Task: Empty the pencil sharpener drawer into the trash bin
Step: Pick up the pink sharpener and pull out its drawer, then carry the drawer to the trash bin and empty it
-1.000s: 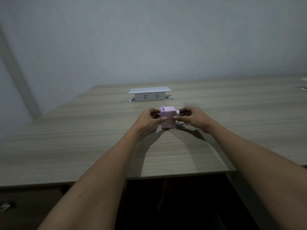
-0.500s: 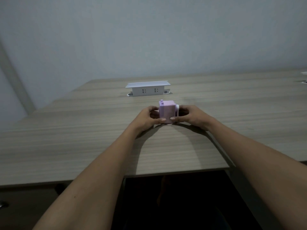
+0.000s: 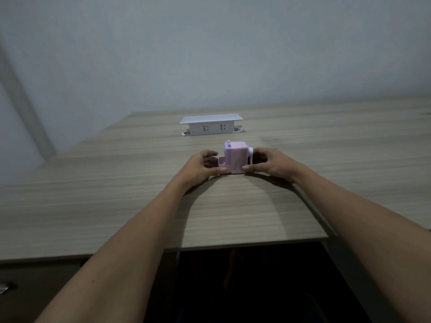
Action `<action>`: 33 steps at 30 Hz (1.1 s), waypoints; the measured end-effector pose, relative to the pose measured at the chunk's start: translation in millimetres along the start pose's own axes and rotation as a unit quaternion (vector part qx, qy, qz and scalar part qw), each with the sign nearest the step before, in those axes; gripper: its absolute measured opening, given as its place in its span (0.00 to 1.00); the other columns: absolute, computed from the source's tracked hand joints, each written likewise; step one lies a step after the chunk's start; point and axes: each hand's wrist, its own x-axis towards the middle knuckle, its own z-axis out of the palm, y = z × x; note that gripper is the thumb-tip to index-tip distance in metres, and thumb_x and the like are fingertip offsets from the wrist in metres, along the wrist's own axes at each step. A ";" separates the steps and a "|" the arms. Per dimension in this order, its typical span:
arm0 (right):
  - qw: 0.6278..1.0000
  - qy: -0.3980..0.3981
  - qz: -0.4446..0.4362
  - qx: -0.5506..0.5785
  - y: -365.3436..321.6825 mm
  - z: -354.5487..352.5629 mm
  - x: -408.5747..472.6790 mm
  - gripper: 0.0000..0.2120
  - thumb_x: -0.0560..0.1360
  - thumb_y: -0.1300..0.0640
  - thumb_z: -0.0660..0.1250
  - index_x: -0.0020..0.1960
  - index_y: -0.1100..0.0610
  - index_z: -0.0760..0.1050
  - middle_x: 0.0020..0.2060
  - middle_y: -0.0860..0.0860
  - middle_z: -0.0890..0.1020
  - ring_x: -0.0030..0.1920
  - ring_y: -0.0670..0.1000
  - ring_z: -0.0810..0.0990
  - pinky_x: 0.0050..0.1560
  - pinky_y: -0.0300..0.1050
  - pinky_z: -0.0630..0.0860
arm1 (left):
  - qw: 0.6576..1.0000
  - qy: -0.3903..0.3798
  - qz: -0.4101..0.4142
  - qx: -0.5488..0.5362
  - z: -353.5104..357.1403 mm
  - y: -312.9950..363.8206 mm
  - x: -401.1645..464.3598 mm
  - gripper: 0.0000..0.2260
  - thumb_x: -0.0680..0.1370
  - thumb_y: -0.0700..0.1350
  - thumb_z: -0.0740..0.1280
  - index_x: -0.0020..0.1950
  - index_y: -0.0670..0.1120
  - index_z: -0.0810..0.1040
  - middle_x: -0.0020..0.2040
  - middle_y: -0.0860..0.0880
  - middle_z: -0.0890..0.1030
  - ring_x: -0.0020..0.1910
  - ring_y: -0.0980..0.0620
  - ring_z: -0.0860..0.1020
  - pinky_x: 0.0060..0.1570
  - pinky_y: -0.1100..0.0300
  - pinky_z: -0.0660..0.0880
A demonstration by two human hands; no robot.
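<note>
A small lilac pencil sharpener (image 3: 236, 155) with a white crank on its right side stands on the wooden table (image 3: 116, 194). Its pink drawer (image 3: 221, 161) sticks out partway from the left side. My left hand (image 3: 205, 165) pinches the drawer between thumb and fingers. My right hand (image 3: 268, 163) grips the sharpener body at its right lower corner and holds it down. No trash bin is in view.
A white pop-up socket box (image 3: 211, 124) stands raised on the table behind the sharpener. The table's front edge runs just below my forearms, with dark space under it. A grey wall lies behind.
The drawer has slid out to the left from the sharpener body, drawn by my left hand. The view has tilted down slightly.
</note>
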 end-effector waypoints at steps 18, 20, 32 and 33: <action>1.000 0.023 -0.016 0.005 -50.2 -20.0 -16.5 0.38 0.68 0.54 0.81 0.73 0.61 0.71 0.66 0.54 0.80 0.65 0.52 0.79 0.66 0.45 0.74 | 0.998 0.064 0.021 -0.013 -64.2 41.1 -23.9 0.29 0.72 0.39 0.77 0.71 0.38 0.73 0.62 0.40 0.81 0.58 0.48 0.81 0.51 0.67 0.79; 0.999 0.029 -0.027 0.005 -62.2 -24.7 -19.8 0.37 0.68 0.54 0.81 0.73 0.61 0.72 0.65 0.54 0.81 0.65 0.51 0.79 0.63 0.42 0.74 | 0.998 0.063 0.030 -0.007 -64.4 55.4 -25.6 0.28 0.72 0.39 0.77 0.70 0.38 0.74 0.61 0.41 0.82 0.55 0.50 0.82 0.48 0.69 0.79; 0.995 0.088 -0.035 -0.002 -95.6 -73.5 -76.2 0.32 0.64 0.49 0.83 0.65 0.58 0.81 0.57 0.48 0.86 0.60 0.44 0.83 0.67 0.44 0.74 | 0.996 -0.015 0.082 -0.022 3.2 124.7 -25.7 0.25 0.72 0.38 0.77 0.67 0.38 0.77 0.53 0.47 0.84 0.44 0.62 0.84 0.44 0.72 0.78; 0.995 0.097 -0.032 -0.003 -93.2 -80.8 -83.7 0.32 0.64 0.48 0.83 0.65 0.58 0.81 0.57 0.48 0.86 0.60 0.45 0.83 0.68 0.46 0.75 | 0.996 -0.025 0.087 -0.023 14.2 129.8 -24.6 0.24 0.72 0.38 0.77 0.67 0.38 0.77 0.53 0.47 0.84 0.43 0.64 0.84 0.43 0.73 0.77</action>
